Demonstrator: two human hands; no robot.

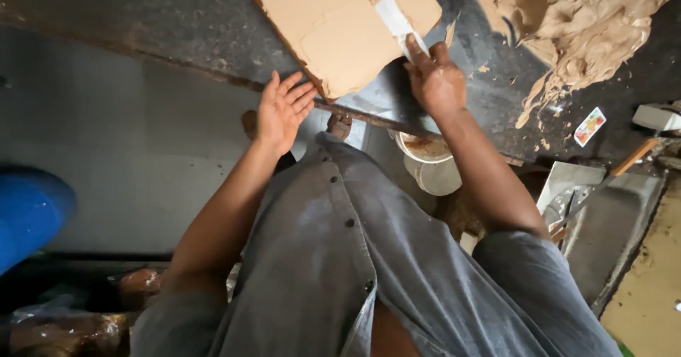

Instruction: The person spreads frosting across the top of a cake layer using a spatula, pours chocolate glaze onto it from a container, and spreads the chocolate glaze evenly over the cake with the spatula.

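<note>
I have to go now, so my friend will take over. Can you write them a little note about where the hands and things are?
Left hand: open, flat against the edge of the tan clay slab, holding nothing.
Right hand: gripping a white scraper, its blade lying on the slab's surface.
The slab lies on the dark worktable. A heap of raw clay is at the upper right. A white bowl sits below the table edge.
Done: slab looks mostly flat. Left: a rough patch at its top.
</note>
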